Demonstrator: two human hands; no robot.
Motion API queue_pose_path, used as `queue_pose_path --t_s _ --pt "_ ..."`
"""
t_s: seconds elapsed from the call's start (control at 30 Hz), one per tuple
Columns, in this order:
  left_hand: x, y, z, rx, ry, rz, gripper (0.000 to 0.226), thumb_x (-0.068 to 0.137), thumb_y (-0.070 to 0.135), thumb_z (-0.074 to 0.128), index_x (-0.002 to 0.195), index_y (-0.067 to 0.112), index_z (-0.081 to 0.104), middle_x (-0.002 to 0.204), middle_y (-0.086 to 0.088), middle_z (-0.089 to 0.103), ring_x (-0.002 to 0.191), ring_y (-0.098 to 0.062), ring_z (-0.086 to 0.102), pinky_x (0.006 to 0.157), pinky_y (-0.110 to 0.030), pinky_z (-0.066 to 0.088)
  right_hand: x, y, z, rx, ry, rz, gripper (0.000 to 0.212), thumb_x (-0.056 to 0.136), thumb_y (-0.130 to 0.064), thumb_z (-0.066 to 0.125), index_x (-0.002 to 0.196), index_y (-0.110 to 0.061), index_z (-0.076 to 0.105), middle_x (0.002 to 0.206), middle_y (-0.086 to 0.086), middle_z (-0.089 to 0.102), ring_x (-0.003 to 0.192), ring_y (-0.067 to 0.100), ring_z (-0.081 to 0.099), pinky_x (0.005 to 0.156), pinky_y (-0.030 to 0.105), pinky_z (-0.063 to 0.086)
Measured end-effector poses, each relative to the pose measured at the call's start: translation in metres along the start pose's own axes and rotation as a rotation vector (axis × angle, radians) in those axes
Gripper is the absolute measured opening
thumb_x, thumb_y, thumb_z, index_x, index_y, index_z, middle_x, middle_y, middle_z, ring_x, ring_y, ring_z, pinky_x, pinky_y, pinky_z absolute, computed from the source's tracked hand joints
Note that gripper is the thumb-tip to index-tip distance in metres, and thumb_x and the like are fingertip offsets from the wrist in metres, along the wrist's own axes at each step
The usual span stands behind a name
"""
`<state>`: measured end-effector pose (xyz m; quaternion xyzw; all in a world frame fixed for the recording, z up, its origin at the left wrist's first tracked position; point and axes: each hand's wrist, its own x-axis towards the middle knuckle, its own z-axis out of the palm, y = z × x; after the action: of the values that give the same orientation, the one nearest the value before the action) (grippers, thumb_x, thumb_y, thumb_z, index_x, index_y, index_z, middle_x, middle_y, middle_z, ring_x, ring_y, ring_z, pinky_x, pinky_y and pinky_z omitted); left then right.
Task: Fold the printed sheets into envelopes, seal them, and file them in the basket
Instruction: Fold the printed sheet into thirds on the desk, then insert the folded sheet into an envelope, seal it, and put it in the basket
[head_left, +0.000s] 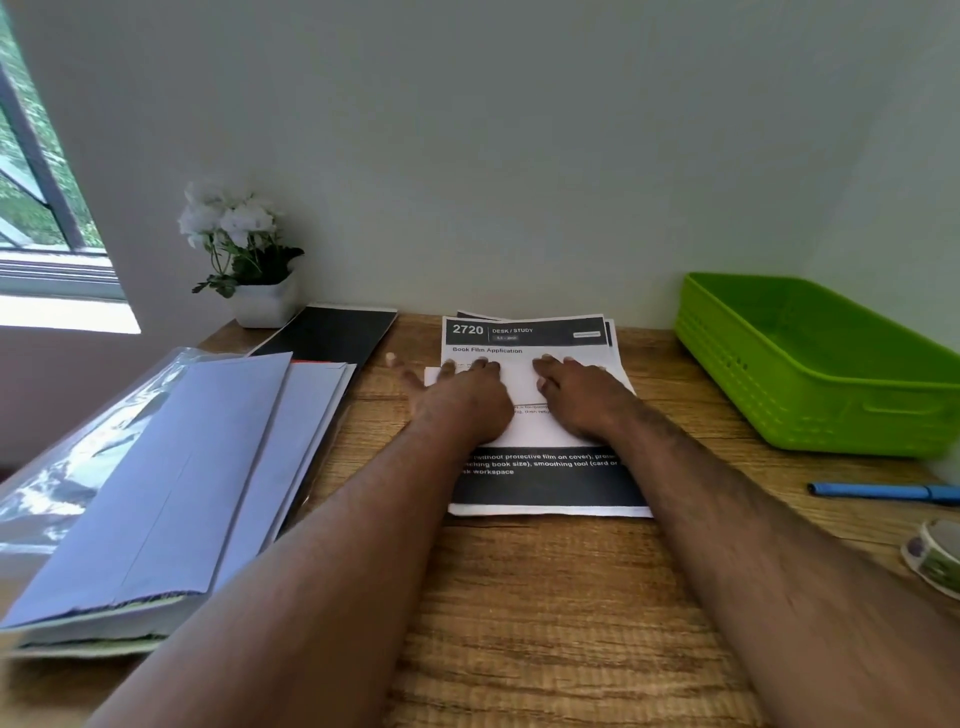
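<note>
A stack of printed sheets (524, 332) with black header bands lies at the back middle of the wooden desk. On top of it rests a folded white sheet (519, 382). My left hand (460, 397) presses flat on its left part, fingers spread. My right hand (576, 395) presses flat on its right part. A pile of pale blue-white envelopes (171, 478) lies at the left, partly in clear plastic wrap. The green plastic basket (810, 364) stands at the back right and looks empty.
A white pot of white flowers (254, 260) stands at the back left by the wall. A black folder (332, 332) lies beside it. A blue pen (883, 491) and a roll of patterned tape (935, 553) lie at the right edge.
</note>
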<state>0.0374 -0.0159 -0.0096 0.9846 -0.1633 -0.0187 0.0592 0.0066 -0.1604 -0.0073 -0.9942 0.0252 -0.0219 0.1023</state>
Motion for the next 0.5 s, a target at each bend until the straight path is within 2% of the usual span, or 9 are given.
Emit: queue_pose_path --t_s 0.13,0.27,0.33,0.4,0.5 --pt "-0.008 -0.031 -0.003 0.073 0.028 -0.143 0.054 0.1 0.037 0.019 0.153 0.027 0.02 0.162 0.003 0.02 0.15 -0.029 0.003 0.076 -0.076 -0.034 0.0 0.002 0.001 0.012 -0.018 -0.007 0.047 0.105 -0.028 0.023 0.151 -0.022 0.023 0.16 -0.006 0.016 0.147 0.018 0.016 0.119 0.041 0.013" --pt "-0.022 -0.039 -0.012 0.101 0.115 -0.13 0.05 0.099 0.027 0.026 0.147 0.019 0.036 0.159 -0.003 0.029 0.151 -0.03 0.001 0.088 -0.072 -0.031 -0.002 0.004 0.002 -0.031 0.01 0.011 0.047 0.105 -0.028 0.021 0.151 -0.019 0.023 0.159 0.0 0.022 0.145 0.022 0.022 0.118 0.041 0.018" --pt "-0.023 -0.046 -0.02 0.042 0.27 -0.137 0.053 0.097 0.024 0.031 0.149 0.019 0.031 0.159 -0.001 0.027 0.15 -0.031 0.004 0.094 -0.073 -0.027 -0.004 0.005 0.002 -0.071 0.057 -0.007 0.047 0.105 -0.028 0.022 0.15 -0.017 0.024 0.158 0.004 0.025 0.144 0.024 0.024 0.117 0.04 0.019" --pt "-0.022 -0.058 -0.031 0.021 0.402 -0.187 0.056 0.095 0.023 0.036 0.151 0.021 0.028 0.159 -0.003 0.027 0.149 -0.034 0.009 0.098 -0.075 -0.02 -0.003 0.003 0.003 -0.113 0.132 -0.091 0.048 0.104 -0.028 0.023 0.151 -0.017 0.023 0.159 0.001 0.021 0.146 0.021 0.018 0.118 0.039 0.013" --pt "-0.024 -0.083 -0.045 -0.041 0.354 -0.329 0.048 0.092 0.026 0.042 0.139 0.021 0.047 0.158 -0.012 0.027 0.146 -0.045 0.009 0.107 -0.076 -0.005 -0.001 -0.007 0.003 -0.053 0.199 -0.235 0.048 0.104 -0.027 0.028 0.15 -0.016 0.026 0.158 0.001 0.024 0.147 0.018 0.016 0.119 0.034 0.008"
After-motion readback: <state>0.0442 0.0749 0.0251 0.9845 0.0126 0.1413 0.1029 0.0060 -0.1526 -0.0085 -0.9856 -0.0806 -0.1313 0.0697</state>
